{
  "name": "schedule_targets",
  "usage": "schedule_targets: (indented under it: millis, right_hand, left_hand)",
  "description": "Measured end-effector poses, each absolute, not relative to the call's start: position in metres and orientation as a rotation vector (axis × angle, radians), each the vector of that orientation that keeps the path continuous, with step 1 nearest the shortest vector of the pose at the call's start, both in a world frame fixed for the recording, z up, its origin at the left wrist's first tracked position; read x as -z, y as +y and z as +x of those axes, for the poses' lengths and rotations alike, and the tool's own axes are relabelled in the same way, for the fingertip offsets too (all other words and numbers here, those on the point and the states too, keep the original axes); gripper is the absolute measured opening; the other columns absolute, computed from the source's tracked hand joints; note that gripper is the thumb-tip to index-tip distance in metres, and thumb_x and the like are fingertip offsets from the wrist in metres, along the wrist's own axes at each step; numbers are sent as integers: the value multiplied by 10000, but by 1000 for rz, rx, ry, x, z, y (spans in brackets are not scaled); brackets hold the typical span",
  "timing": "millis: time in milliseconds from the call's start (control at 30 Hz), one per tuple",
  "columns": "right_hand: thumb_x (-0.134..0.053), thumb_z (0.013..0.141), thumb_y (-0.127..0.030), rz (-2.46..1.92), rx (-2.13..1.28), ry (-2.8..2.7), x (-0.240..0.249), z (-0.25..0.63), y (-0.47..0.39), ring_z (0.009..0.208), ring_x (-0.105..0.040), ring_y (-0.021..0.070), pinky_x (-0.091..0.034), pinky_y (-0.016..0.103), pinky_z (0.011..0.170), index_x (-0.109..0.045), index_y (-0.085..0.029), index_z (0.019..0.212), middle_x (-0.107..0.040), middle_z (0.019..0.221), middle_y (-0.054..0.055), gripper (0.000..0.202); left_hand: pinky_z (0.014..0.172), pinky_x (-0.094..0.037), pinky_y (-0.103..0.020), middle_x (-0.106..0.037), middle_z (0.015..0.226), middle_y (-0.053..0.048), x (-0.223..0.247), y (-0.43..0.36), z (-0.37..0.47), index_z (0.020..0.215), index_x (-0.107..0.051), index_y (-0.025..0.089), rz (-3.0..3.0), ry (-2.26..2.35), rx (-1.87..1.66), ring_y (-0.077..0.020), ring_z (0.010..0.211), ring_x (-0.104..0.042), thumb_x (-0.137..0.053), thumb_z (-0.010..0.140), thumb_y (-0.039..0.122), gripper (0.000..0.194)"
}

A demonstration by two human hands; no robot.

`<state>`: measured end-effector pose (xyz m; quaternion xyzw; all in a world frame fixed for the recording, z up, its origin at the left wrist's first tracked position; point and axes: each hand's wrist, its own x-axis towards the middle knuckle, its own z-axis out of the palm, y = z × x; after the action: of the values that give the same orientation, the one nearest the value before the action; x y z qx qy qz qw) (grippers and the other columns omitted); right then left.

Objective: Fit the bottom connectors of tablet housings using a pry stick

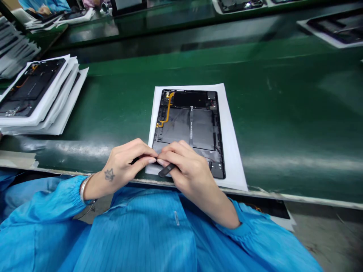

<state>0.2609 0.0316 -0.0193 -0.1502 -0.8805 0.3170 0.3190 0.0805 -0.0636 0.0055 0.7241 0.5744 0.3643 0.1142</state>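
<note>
An opened black tablet housing (181,128) lies on a white paper sheet (234,162) at the table's front edge. An orange flex cable (169,109) runs down its left side, and a grey strip crosses the dark panels in the middle. My left hand (127,158) is at the housing's lower left corner, thumb and index finger pinched together; whatever is between them is too small to make out. Touching those fingertips, my right hand (187,166) is closed around a black flat-ended tool (166,170), its end sticking out below the fingers.
A stack of tablet housings and white sheets (56,113) stands at the left on the green table (283,113). More housings on paper lie on the far line at the upper right (340,28). Another person's hand (44,10) shows at the top left.
</note>
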Motion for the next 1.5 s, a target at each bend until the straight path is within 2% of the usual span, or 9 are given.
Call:
schedule_targets:
  millis: [133,367,700,900,1067,1233,1367,1433,1500]
  right_hand:
    - [-506,908,-10,-411,-790,-2311,21,263,31,826,-542,177,-459,313,734,-653,-191,890,-667,889,38,233]
    - [-473,943,-39,-328,-515,-2420,28,276,28,866,-549,206,-493,351,762,-660,-163,1144,-701,1045,95,302]
    - [-403,991,-84,-334,-364,-2635,20,269,24,883,-533,237,-482,381,735,-645,-79,1205,-689,1085,129,323]
    - [-346,996,-72,-317,-314,-2662,19,265,25,848,-522,234,-457,368,700,-666,-82,1129,-682,1016,129,347]
    - [-357,987,-60,-304,-259,-2654,20,265,27,847,-525,230,-456,366,697,-664,-79,1138,-681,1051,134,344]
    - [-396,978,-68,-250,-194,-2641,26,264,26,819,-525,234,-466,377,674,-667,-47,1145,-693,1025,138,320]
    - [-494,998,-211,-272,-363,-2593,22,267,28,895,-565,244,-515,385,759,-647,-43,1184,-688,1070,146,293]
    - [-471,1023,-368,-271,-455,-2555,13,273,33,951,-586,247,-530,375,806,-602,-16,1253,-673,1103,166,441]
    - [-399,1037,-445,-298,-403,-2544,4,279,38,899,-600,229,-524,341,758,-564,-4,1308,-672,1032,153,543]
  left_hand:
    - [716,-523,-218,-692,867,-12,-9,-61,81,950,-664,173,2120,1712,-1019,-105,782,-650,-618,960,140,57]
    - [725,-508,-233,-648,899,-27,-6,-62,71,994,-606,160,2370,1766,-718,-120,807,-614,-523,1013,167,86]
    - [665,-470,-278,-614,848,-65,-15,-57,69,936,-601,138,2867,1748,-95,-180,748,-526,-355,1044,145,269]
    - [649,-495,-280,-639,833,-72,-14,-57,66,968,-619,116,2950,1728,-112,-180,724,-552,-366,1036,129,262]
    - [760,-552,-261,-688,977,-86,-7,-69,60,1127,-607,103,2872,1814,-369,-163,863,-640,-430,1029,126,203]
    - [803,-589,-297,-705,1054,-129,-8,-74,59,1222,-558,59,2901,1704,-329,-193,941,-677,-375,1037,108,264]
    - [781,-603,-343,-714,1026,-171,-9,-76,64,1204,-563,-5,3104,1616,-198,-226,892,-687,-377,1019,97,282]
    - [763,-602,-354,-719,991,-174,-9,-76,65,1174,-583,-23,3209,1593,-124,-233,850,-686,-412,996,78,267]
    - [735,-600,-342,-722,948,-155,-8,-72,62,1150,-602,-11,3204,1541,-144,-218,801,-678,-421,991,66,253]
